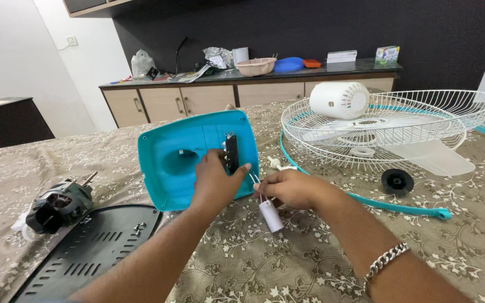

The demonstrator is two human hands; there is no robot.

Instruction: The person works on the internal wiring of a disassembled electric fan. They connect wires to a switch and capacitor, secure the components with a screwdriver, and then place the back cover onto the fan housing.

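A turquoise plastic fan base cover (pixel 181 154) stands tilted on edge on a patterned bedspread (pixel 265 264), its hollow inner side facing me. My left hand (pixel 215 182) grips a black switch block (pixel 232 152) against the cover's right side. My right hand (pixel 288 188) pinches thin white wires, from which a small white cylindrical capacitor (pixel 270 215) hangs just below the fingers. A metal chain bracelet (pixel 385 260) circles my right wrist.
A fan motor (pixel 60 206) and a black vented base plate (pixel 88 249) lie at the left. White wire fan guards (pixel 388 126), a white motor cover (pixel 339 100), translucent blades and a black knob (pixel 397 181) sit at the right. A cluttered sideboard (pixel 242 90) stands behind.
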